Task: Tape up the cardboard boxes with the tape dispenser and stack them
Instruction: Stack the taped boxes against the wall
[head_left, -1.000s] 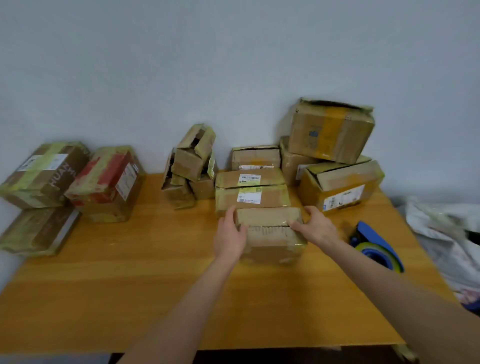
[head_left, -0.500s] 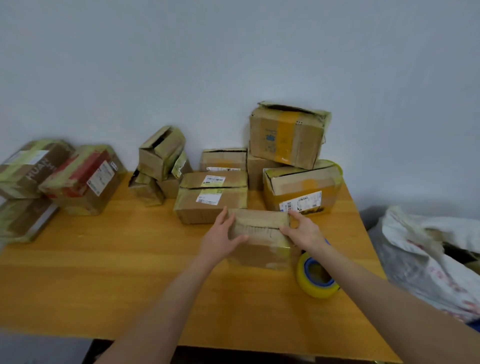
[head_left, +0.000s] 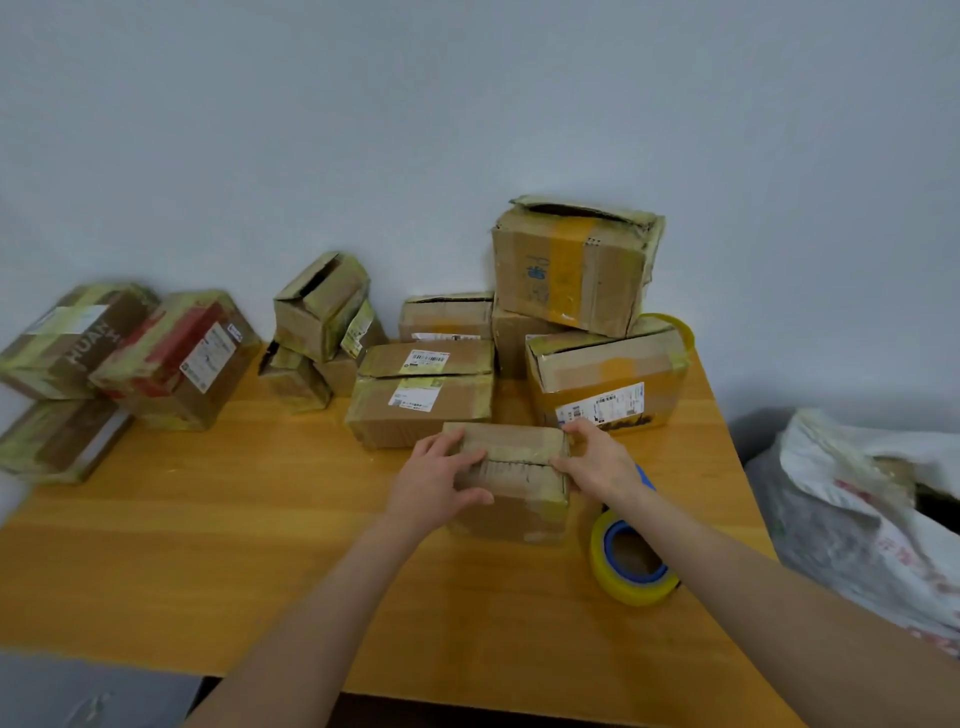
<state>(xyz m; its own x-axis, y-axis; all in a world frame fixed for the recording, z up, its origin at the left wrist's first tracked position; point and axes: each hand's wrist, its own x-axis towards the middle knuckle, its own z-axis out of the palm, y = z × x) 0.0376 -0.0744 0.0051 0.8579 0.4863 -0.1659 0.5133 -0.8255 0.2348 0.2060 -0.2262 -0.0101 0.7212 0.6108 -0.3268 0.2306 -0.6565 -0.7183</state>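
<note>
A small brown cardboard box (head_left: 514, 467) with old yellowish tape stands on the wooden table (head_left: 208, 545), right of centre. My left hand (head_left: 441, 478) grips its left end, thumb on the top and fingers down the front. Its right end is gripped by my right hand (head_left: 597, 462). The tape dispenser (head_left: 631, 558), blue with a yellow tape roll, lies on the table just right of the box, under my right forearm.
Several worn boxes are piled along the wall: a labelled pair (head_left: 421, 395) right behind the held box, a tall stack (head_left: 576, 270) at the back right, small open ones (head_left: 322, 306) in the middle, taped ones (head_left: 176, 358) at the left. A white sack (head_left: 872, 499) lies beyond the table's right edge.
The view has swung to the right, so everything sits further left in frame. Both hands have stayed on the small box, and my left fingers have come down over its front.
</note>
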